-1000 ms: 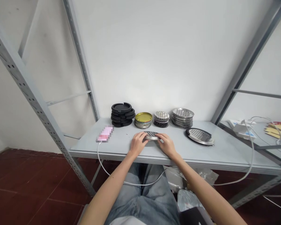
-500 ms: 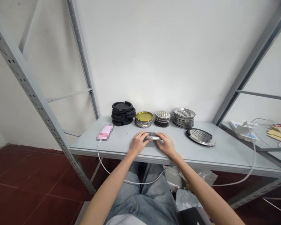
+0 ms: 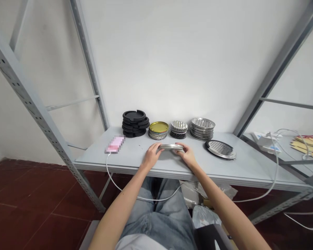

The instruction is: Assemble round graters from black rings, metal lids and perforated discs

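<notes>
My left hand grips the left edge of a round silver metal disc, thumb beneath and fingers on top. On its right edge my right hand has hold of the same disc. It is seen almost edge-on, raised a little over the grey table. Behind it, along the wall, stand a stack of black rings, a stack of round lids with a gold one on top, a small stack of slotted metal discs and a larger stack of slotted discs.
A perforated disc with a black rim lies at the right. A phone with a white cable lies at the left. Grey metal posts flank the table. A white box sits on the neighbouring surface.
The disc between my hands has been lifted slightly and tilted, so its edge faces me now. My hands are a little farther apart. The view has shifted slightly.
</notes>
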A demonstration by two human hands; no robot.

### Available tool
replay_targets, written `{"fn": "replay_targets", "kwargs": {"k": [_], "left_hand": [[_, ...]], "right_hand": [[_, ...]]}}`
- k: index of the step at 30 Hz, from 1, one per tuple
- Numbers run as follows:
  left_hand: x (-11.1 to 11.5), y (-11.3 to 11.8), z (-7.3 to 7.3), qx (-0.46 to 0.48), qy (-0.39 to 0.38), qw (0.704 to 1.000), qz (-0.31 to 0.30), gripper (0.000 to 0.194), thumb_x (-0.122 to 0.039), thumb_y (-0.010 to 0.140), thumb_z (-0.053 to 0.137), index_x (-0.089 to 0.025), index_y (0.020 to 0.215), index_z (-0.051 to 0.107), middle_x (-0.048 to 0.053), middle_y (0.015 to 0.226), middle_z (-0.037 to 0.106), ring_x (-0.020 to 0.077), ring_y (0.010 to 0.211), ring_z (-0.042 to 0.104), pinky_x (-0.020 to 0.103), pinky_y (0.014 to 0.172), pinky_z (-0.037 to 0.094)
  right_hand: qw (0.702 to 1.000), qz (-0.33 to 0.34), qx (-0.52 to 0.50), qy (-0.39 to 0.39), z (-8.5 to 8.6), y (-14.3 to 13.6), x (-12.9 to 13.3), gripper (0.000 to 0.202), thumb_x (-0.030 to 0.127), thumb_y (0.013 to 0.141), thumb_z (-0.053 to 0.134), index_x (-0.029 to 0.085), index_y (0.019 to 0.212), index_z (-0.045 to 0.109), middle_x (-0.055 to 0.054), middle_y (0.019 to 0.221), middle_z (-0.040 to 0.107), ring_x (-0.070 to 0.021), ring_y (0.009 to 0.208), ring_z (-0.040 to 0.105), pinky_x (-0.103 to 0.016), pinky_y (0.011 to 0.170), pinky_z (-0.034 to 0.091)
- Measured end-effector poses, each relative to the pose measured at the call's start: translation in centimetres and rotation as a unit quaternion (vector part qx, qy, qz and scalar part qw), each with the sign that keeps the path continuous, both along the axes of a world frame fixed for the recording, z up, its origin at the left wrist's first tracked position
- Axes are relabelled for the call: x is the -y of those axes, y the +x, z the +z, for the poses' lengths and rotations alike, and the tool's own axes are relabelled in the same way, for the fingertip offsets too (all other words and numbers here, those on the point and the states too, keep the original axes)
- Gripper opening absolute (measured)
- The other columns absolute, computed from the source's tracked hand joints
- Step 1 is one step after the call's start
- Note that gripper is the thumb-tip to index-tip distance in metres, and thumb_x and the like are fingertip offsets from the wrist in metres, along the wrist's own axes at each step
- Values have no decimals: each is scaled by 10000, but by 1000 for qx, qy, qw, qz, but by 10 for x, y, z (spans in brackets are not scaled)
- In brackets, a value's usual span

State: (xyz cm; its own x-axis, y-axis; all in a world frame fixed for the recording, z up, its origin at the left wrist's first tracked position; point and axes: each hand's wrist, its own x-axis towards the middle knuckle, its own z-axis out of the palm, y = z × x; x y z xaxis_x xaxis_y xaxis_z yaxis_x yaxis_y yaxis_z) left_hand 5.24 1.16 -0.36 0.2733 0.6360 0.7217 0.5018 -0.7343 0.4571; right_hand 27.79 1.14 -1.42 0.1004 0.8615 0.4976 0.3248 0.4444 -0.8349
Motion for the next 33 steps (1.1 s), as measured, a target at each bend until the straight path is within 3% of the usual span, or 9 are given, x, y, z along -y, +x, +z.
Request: {"fn": "replay_targets", "kwargs": {"k": [3,8,12,16,20,23,27,29,33], "left_hand": [[5,0,1,-43,34,997,58,251,-244,918,572,-212,1166,596,64,1066,664,219,1025,602,376,906,490],[7,0,0,-116,73,986,91,258,-184,882,621,-225,1136,634,54,1045,677,212,992,602,364,875,479],[7,1,-2,-151,83,983,71,260,-186,857,655,-233,1113,654,51,1034,690,215,984,612,369,863,479],[3,2,-3,-117,60,989,61,265,-215,823,697,-219,1087,666,54,1026,705,223,990,623,388,897,483],[-3,1,-2,-53,29,995,74,454,-224,815,699,-180,1249,577,111,1261,620,252,1184,555,431,1014,445],[-4,-1,-1,-45,9,997,57,408,-146,845,638,-194,1247,583,95,1282,611,235,1223,534,432,1052,427],[-2,-1,-1,-80,6,996,32,337,-111,834,642,-222,1152,649,63,1202,660,224,1168,573,423,1030,450],[-1,0,-1,-101,11,994,31,335,-117,829,653,-227,1145,657,62,1194,664,225,1161,577,420,1020,456],[2,1,1,-132,17,990,36,319,-137,833,663,-225,1140,661,55,1176,679,224,1130,598,412,997,461]], "right_hand": [[982,-98,98,130,3,-8,9,473,325,741,660,177,1188,607,-123,1227,613,-284,1152,549,-483,1031,409],[936,-43,274,216,8,-18,18,366,243,846,565,212,1209,604,-108,1204,620,-249,1126,559,-432,997,452],[929,-38,293,224,4,-16,15,277,196,880,500,221,1114,644,-86,1082,673,-228,1026,603,-402,917,500],[940,-40,266,211,-3,-12,10,243,187,865,503,217,1056,649,-86,1070,682,-229,1017,617,-406,906,506],[963,-36,216,158,-11,-7,3,236,210,843,522,194,1054,624,-98,1065,683,-233,970,638,-415,887,515],[971,-37,192,135,-11,-6,0,249,195,807,520,183,1036,614,-104,1056,680,-239,959,640,-427,883,518],[952,-64,241,176,-2,-12,6,372,146,739,550,173,1103,620,-133,1200,623,-273,1134,564,-468,990,459],[939,-47,285,188,2,-15,10,431,126,741,550,180,1162,621,-125,1267,596,-274,1195,529,-461,1021,443],[932,-5,321,168,2,-16,12,426,131,799,514,194,1202,636,-107,1210,649,-254,1134,593,-438,983,490]]}}
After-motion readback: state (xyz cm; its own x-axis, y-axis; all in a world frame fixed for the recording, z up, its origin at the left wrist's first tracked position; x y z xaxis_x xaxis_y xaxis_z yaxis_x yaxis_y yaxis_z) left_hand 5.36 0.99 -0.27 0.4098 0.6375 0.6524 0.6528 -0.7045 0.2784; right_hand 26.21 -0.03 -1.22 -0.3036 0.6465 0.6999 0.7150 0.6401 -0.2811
